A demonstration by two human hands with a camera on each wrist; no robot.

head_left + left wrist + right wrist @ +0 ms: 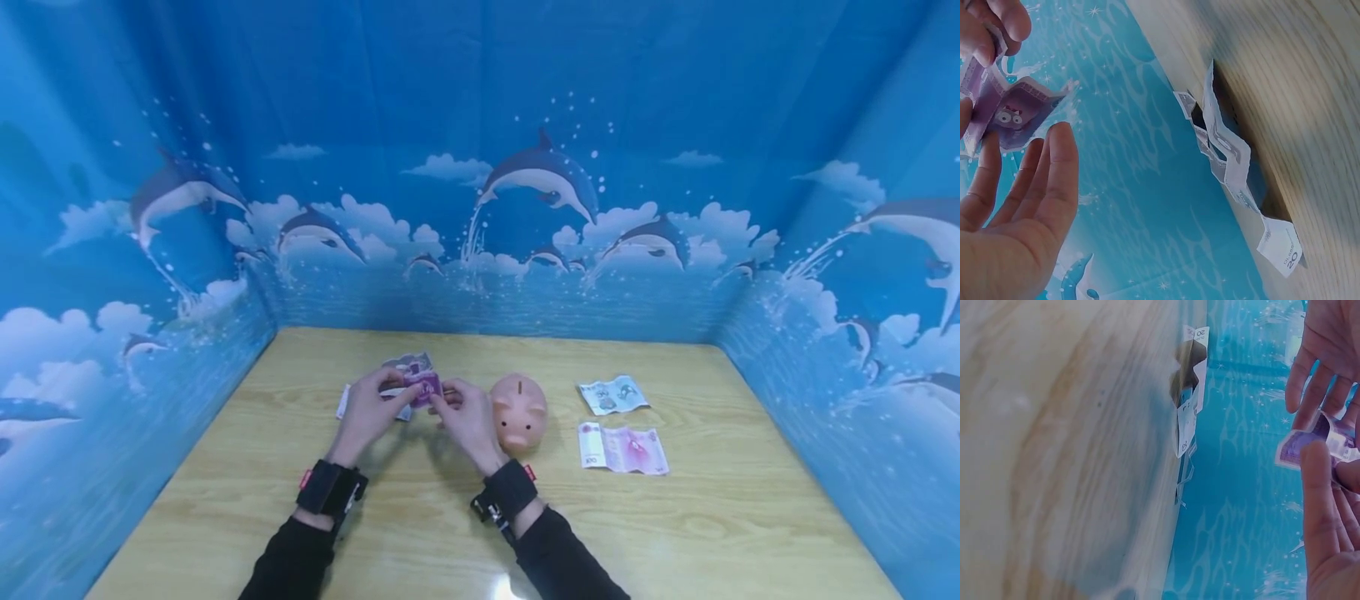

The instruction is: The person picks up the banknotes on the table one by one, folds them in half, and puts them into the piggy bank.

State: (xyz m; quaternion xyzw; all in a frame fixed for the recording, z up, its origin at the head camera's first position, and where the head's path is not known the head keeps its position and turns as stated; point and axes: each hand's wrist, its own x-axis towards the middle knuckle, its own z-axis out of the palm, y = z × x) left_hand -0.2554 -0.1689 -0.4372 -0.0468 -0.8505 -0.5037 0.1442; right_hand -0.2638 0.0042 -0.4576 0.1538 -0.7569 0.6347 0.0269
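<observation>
Between my two hands is a small purple banknote (426, 388), raised above the table and creased with folds. My left hand (372, 417) pinches its left side between thumb and fingers. At its right edge, my right hand (467, 417) pinches it too. The left wrist view shows the note (1019, 115) bent into ridges. Crumpled banknotes (1229, 156) stand on the table below, one marked 20. In the head view a greyish banknote (411, 362) shows behind the purple one, partly hidden by my fingers.
A pink piggy bank (519, 414) with a slot on top stands just right of my right hand. Farther right lie a bluish-green banknote (612, 395) and a pink 100 banknote (623, 449). Dolphin-print curtains (480, 275) enclose the wooden table (712, 517) at the back and sides.
</observation>
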